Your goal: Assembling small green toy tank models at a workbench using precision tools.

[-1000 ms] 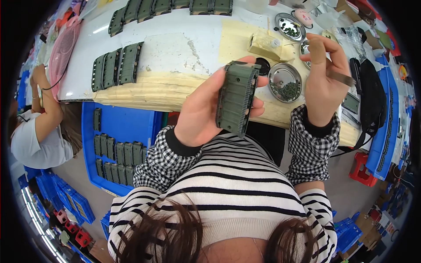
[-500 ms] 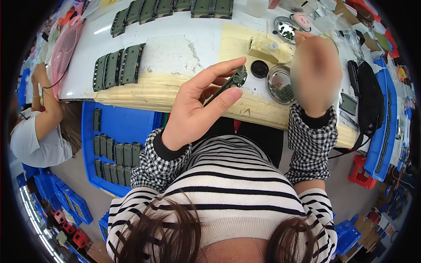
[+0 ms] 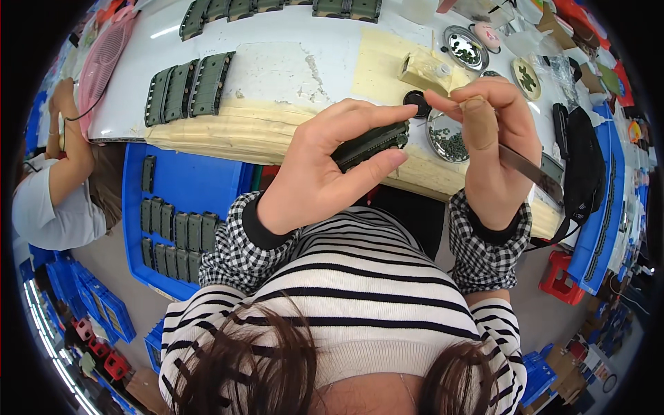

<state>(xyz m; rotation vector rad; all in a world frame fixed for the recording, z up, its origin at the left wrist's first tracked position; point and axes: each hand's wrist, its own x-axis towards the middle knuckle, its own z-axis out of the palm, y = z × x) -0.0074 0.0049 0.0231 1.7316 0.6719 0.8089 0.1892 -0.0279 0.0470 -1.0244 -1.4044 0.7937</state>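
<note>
My left hand grips a dark green, ribbed plastic magazine-shaped case between thumb and fingers, its narrow end toward my right hand. Close by, my right hand is closed in a pinch, with a tan plaster round its thumb. Out of the palm side of the right hand sticks the flat metal end of what look like tweezers. Their tips are hidden by the fingers, so I cannot tell whether they hold a small part. Beyond the right hand's fingertips a metal dish contains small green pieces.
On the table stand a round black lid, a taped yellowish block, a second metal dish and a round tray. Similar green cases lie at left. A blue bin holds more cases; a co-worker's arm is beyond.
My right hand has come back from beside the far metal dish toward my left hand. The green case has been turned, showing more of its broad side.
</note>
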